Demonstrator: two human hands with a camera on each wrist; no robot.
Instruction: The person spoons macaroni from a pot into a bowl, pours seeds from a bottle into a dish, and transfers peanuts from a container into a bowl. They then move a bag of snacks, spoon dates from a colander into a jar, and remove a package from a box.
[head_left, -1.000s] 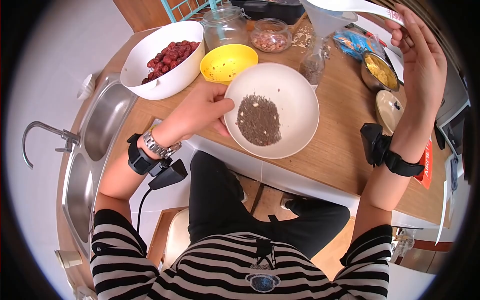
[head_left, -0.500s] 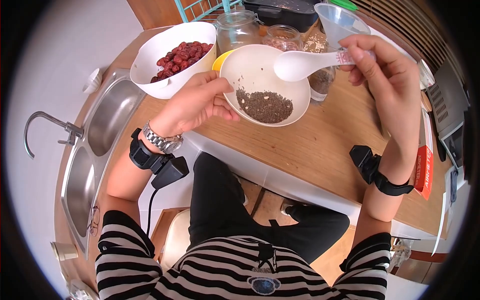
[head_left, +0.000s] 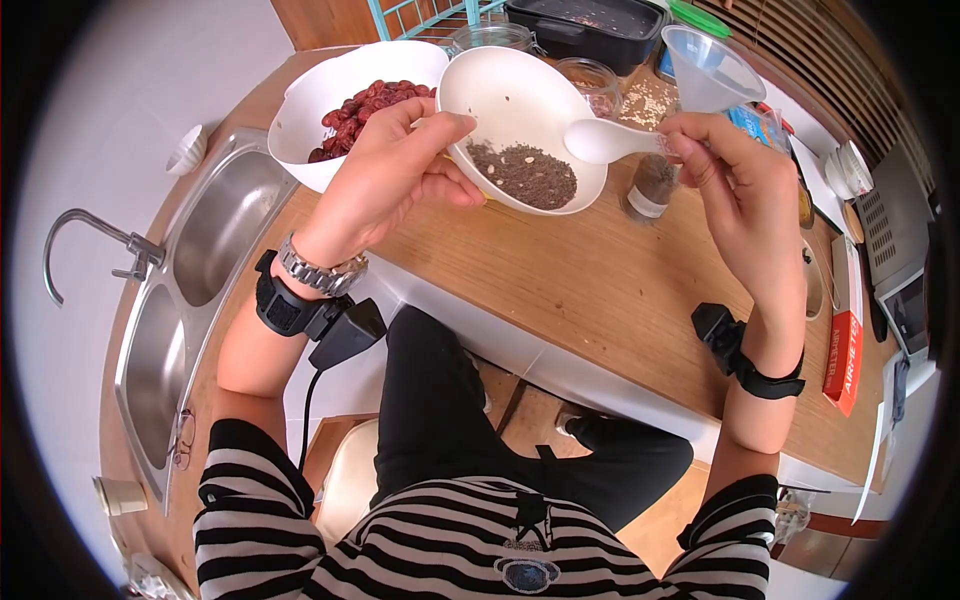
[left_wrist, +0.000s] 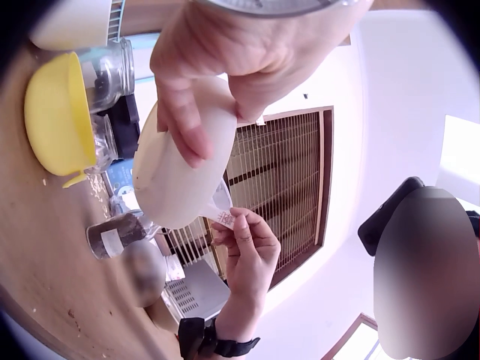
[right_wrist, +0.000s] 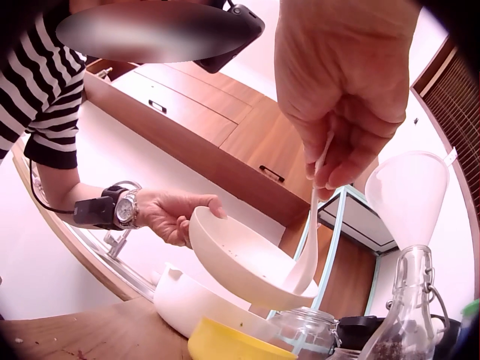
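My left hand (head_left: 395, 165) grips the left rim of a white bowl (head_left: 505, 90), thumb over the edge and fingers beneath. The bowl is held tilted above the counter. Small dark seeds (head_left: 525, 178) with a few pale bits lie gathered along its low side. Between thumb and fingers, my right hand (head_left: 745, 190) pinches the handle of a white spoon (head_left: 600, 142). The spoon's head is at the bowl's right inner side, also seen in the right wrist view. Just beyond stands a glass bottle (head_left: 655, 190) partly filled with dark seeds, with a clear funnel (head_left: 710, 75) in its neck.
A large white bowl of red dates (head_left: 375, 105) stands behind my left hand. The yellow bowl (left_wrist: 56, 112) is mostly hidden under the held bowl. Glass jars (head_left: 592, 85) and a black container (head_left: 585, 30) stand behind. A double sink (head_left: 215, 235) is at left, a red-and-white box (head_left: 845, 360) at right.
The left hand has lifted the bowl away from my body and tilted it; the seeds have slid to its low side. The right hand has brought the spoon from the upper right down to the bowl.
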